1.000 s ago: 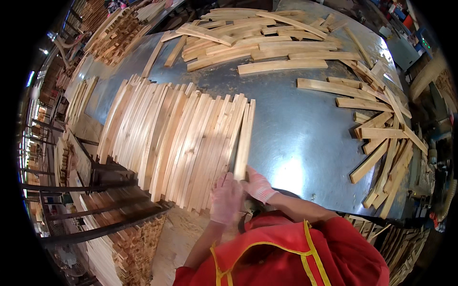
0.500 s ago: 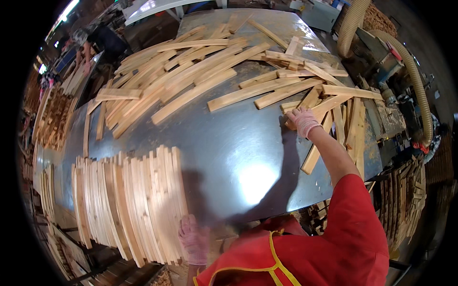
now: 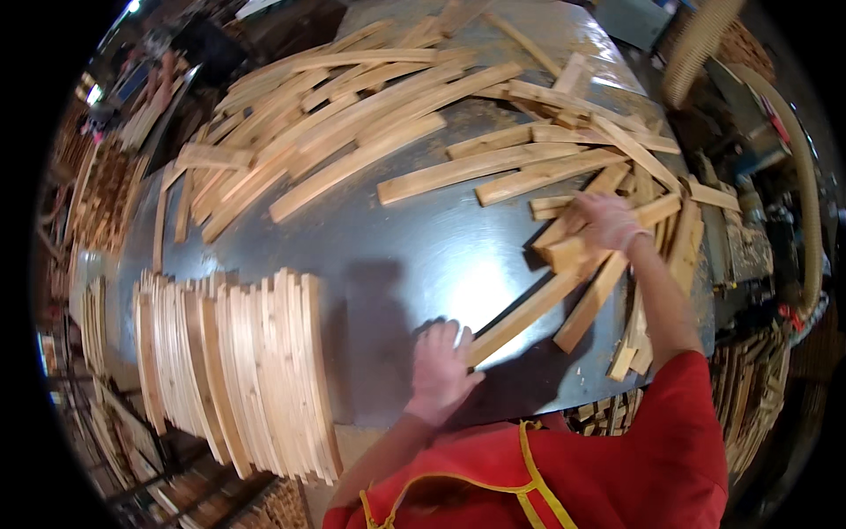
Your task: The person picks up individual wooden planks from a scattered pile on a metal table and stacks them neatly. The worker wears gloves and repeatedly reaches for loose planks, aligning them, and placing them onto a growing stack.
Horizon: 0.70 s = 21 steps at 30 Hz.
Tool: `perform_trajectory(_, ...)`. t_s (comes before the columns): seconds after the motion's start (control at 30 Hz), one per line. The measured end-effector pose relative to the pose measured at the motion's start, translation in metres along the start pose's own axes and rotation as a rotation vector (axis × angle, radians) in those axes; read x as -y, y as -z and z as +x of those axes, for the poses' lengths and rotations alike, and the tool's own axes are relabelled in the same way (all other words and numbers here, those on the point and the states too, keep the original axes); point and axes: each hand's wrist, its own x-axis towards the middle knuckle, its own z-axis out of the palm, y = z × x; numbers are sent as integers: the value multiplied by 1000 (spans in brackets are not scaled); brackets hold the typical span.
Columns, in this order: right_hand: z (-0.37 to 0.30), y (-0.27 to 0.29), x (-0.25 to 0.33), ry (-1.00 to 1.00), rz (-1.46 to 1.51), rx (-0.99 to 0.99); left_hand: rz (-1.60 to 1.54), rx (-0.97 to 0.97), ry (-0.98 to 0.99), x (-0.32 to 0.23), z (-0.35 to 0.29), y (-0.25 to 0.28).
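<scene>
My right hand (image 3: pixel 608 222), in a pale glove and slightly blurred, is closed over a wooden slat among the loose pieces on the right of the metal table. This wooden slat (image 3: pixel 527 316) slants from beneath that hand toward me. By its near end is my gloved left hand (image 3: pixel 441 370), fingers apart and thumb out, at most touching the tip. Other slats (image 3: pixel 592 300) cross under and around my right hand. To the left stands a tight row of slats (image 3: pixel 264 370) set side by side along the table's front edge.
A large heap of loose slats (image 3: pixel 352 123) covers the far part of the metal table (image 3: pixel 388 256). A ribbed hose (image 3: pixel 696 53) and machinery stand past the right edge. More stacked wood (image 3: pixel 749 388) is at the lower right. Another person works at the far left.
My left hand has left the side of the slat row and moved right, to the slat's near end. My right hand has shifted right, and a slat now slants out toward me.
</scene>
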Motion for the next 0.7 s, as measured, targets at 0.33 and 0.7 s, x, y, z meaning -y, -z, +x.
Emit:
perform_trajectory(0.33,-49,15,55,-92,-168,289,-316,35,196,34,-67,-48)
perform_trajectory(0.7,-4,-167,318,-410,1462,-13,-203,-376,666,60,-334,-6)
